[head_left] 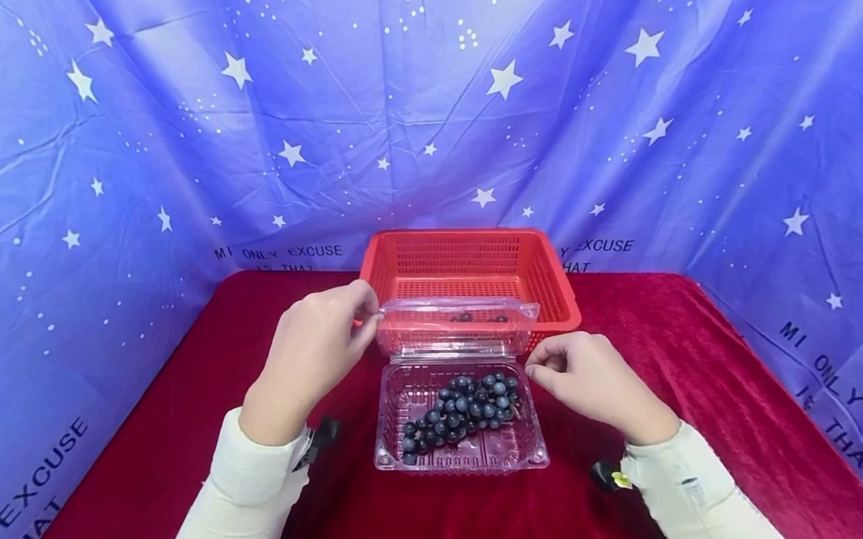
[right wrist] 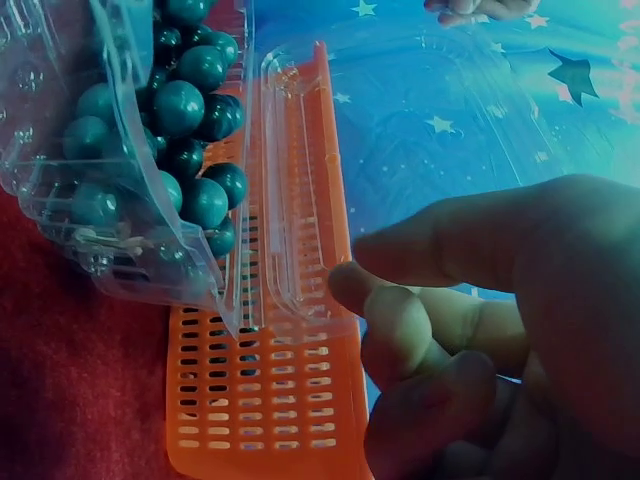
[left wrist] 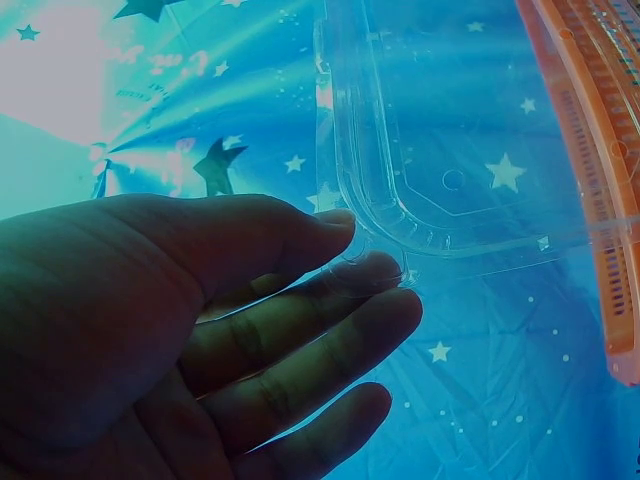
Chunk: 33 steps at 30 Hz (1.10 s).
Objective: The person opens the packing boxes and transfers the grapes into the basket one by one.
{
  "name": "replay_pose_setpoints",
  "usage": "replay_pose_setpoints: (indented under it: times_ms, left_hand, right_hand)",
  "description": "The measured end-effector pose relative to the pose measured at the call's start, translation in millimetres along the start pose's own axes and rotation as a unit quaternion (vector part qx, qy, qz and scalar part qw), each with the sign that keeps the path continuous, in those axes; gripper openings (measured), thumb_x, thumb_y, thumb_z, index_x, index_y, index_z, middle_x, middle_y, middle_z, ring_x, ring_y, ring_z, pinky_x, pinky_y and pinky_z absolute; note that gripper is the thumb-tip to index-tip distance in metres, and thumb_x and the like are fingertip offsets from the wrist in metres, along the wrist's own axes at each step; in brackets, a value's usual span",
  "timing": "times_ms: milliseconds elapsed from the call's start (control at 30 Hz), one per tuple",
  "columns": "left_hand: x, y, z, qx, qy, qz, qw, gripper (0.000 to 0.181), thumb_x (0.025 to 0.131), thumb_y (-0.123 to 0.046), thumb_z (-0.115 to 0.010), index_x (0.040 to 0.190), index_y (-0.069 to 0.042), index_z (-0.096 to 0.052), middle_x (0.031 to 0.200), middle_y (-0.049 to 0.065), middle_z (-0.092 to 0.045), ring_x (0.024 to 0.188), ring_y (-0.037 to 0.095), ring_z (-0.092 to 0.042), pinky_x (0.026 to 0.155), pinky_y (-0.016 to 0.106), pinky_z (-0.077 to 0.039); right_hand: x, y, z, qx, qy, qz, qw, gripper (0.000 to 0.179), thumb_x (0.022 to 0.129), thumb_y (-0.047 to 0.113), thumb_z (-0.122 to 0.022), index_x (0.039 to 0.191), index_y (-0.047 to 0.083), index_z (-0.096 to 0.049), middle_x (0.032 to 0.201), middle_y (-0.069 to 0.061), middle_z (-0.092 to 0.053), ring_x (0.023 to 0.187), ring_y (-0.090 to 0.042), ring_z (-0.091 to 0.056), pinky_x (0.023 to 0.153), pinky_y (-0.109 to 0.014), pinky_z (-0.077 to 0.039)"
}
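A clear plastic clamshell box (head_left: 390,434) lies on the red cloth with its hinged lid (head_left: 458,326) raised at the back. Inside its base is a bunch of dark grapes (head_left: 459,409), also seen through the box wall in the right wrist view. My left hand (head_left: 316,349) pinches the lid's left corner between thumb and index finger; its other fingers spread loosely below in the left wrist view. My right hand (head_left: 589,377) is beside the box's back right corner, fingers bent and holding nothing, fingertips (right wrist: 350,285) close to the lid's edge.
A red slatted basket (head_left: 561,291) stands right behind the box, and the raised lid overlaps its front. Red velvet cloth (head_left: 695,363) covers the table. A blue star-patterned curtain (head_left: 444,95) hangs around the back and sides.
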<state>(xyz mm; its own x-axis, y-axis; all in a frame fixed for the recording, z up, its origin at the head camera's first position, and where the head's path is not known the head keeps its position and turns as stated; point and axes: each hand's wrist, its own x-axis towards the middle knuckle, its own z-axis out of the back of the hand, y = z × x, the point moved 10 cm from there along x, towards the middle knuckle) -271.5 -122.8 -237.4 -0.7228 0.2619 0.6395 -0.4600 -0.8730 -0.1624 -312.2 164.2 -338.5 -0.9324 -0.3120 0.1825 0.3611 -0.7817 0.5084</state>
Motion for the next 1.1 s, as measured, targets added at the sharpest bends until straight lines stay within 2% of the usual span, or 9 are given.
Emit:
replay_pose_setpoints:
  times_ms: [333, 567, 767, 1000, 1100]
  left_hand:
    - [-0.1, 0.9, -0.1, 0.001, -0.001, 0.001, 1.0, 0.011, 0.09, -0.014, -0.077, 0.091, -0.015, -0.066, 0.081, 0.001, -0.075, 0.064, 0.018, -0.067, 0.054, 0.039, -0.054]
    - [-0.4, 0.1, 0.2, 0.001, -0.001, -0.001, 1.0, 0.011, 0.089, -0.013, -0.077, 0.09, -0.015, -0.066, 0.081, 0.0, -0.075, 0.064, 0.018, -0.068, 0.054, 0.038, -0.054]
    - [-0.3, -0.2, 0.3, 0.002, 0.0, 0.0, 1.0, 0.012, 0.089, -0.013, -0.077, 0.09, -0.015, -0.066, 0.082, 0.0, -0.075, 0.063, 0.017, -0.067, 0.053, 0.038, -0.053]
    - [-0.3, 0.4, -0.3, 0.002, 0.004, 0.003, 1.0, 0.012, 0.089, -0.014, -0.077, 0.09, -0.015, -0.066, 0.082, -0.001, -0.075, 0.063, 0.017, -0.066, 0.053, 0.038, -0.053]
    - [-0.1, 1.0, -0.8, 0.003, 0.005, 0.004, 1.0, 0.012, 0.089, -0.014, -0.078, 0.091, -0.015, -0.066, 0.082, 0.0, -0.075, 0.063, 0.017, -0.066, 0.054, 0.038, -0.053]
  right_hand:
    - [-3.9, 10, -20, -0.015, 0.052, 0.028, 0.9981, 0.003, 0.085, 0.023, -0.081, 0.083, 0.022, -0.078, 0.059, 0.014, -0.059, 0.052, -0.004, -0.048, 0.052, -0.026, -0.042]
    - [-6.7, 9, -35, -0.021, 0.084, 0.017, 0.9961, 0.008, 0.084, 0.02, -0.082, 0.079, 0.025, -0.078, 0.058, 0.015, -0.058, 0.052, -0.004, -0.046, 0.051, -0.026, -0.042]
    - [-7.1, 8, -40, -0.04, 0.09, 0.02, 0.995, 0.011, 0.084, 0.021, -0.083, 0.077, 0.026, -0.076, 0.063, 0.018, -0.062, 0.056, -0.005, -0.051, 0.057, -0.029, -0.046]
    - [-7.8, 8, -44, -0.074, 0.089, 0.019, 0.9931, 0.015, 0.081, 0.021, -0.084, 0.074, 0.029, -0.073, 0.058, 0.016, -0.058, 0.056, -0.006, -0.051, 0.057, -0.03, -0.046]
    - [-7.9, 9, -46, -0.091, 0.089, 0.016, 0.9918, 0.015, 0.079, 0.022, -0.084, 0.074, 0.03, -0.073, 0.063, 0.016, -0.06, 0.058, -0.007, -0.052, 0.058, -0.031, -0.047]
